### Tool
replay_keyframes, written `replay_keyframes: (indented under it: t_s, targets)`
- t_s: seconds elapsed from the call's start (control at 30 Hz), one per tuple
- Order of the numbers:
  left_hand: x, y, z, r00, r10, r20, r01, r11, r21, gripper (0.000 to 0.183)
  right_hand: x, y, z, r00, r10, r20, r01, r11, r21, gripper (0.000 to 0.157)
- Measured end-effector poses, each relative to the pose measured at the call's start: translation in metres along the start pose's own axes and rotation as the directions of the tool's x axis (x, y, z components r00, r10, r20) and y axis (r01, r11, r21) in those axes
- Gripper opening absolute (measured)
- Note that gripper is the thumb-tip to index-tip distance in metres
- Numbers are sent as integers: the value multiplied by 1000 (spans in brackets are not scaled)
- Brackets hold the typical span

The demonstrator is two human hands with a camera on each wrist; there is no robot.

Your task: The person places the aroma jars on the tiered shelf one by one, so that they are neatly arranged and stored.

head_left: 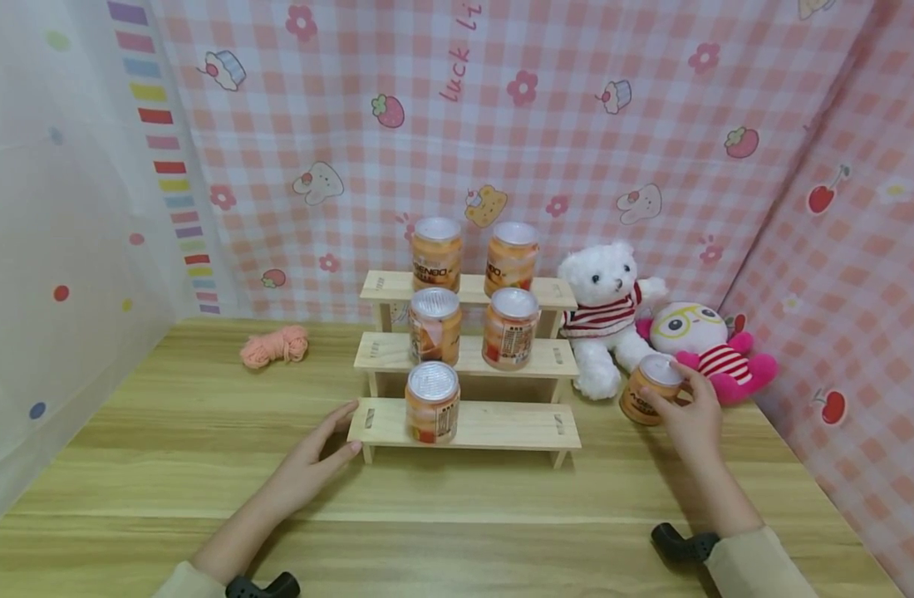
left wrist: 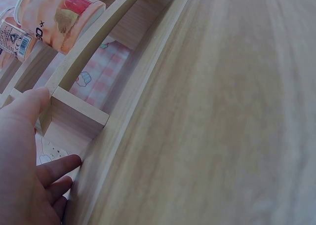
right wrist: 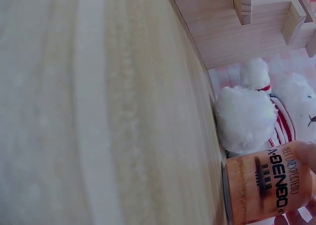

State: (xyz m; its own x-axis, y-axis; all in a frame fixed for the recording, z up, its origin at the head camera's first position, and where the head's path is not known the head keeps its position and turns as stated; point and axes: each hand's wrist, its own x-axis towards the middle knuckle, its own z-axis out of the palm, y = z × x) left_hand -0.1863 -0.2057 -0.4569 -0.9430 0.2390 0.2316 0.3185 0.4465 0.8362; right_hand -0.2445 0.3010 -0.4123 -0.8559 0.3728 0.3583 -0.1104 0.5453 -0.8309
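Observation:
A three-step wooden display stand [head_left: 494, 423] stands mid-table with several orange cans on it, one of them a can [head_left: 433, 403] on the lowest step. Against the left end of that step rests my left hand [head_left: 307, 465]. In the left wrist view its thumb [left wrist: 32, 104] touches the step's corner, and the other fingers stretch out beside the leg. My right hand [head_left: 692, 411] grips another orange can [head_left: 640, 399] right of the stand. Its silver lid faces up; in the right wrist view its base is at the tabletop, though contact is unclear.
Behind the right hand sit a white teddy bear [head_left: 602, 320] in a striped sweater and a pink plush toy [head_left: 726, 357] with yellow glasses. A bundle of pink yarn [head_left: 274, 346] lies at the back left. Checked cloth [head_left: 577, 141] hangs behind the table.

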Motion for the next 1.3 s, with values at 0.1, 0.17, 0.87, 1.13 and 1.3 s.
replay_keyframes:
  t_s: [0.1, 0.17, 0.87, 1.13, 1.3]
  targets:
    - [0, 1, 0, 1000, -9, 0, 9, 1000, -2, 61, 0, 1, 1, 1000, -8, -26, 8, 1000, 4, 60]
    - [0, 1, 0, 1000, -12, -3, 12, 1000, -3, 61, 0, 2, 2, 999, -11, -42, 11, 1000, 2, 60]
    - [0, 1, 0, 1000, 4, 0, -4, 1000, -25, 59, -15, -4, -8, 994, -28, -104, 31, 999, 23, 55]
    - [-1, -1, 0, 1000, -8, 1, 8, 1000, -30, 60, -23, -18, -14, 989, -102, -105, 107, 993, 45, 54]
    - [0, 1, 0, 1000, -7, 2, 7, 1000, -27, 60, -27, -33, -17, 987, -133, -88, 139, 987, 76, 56]
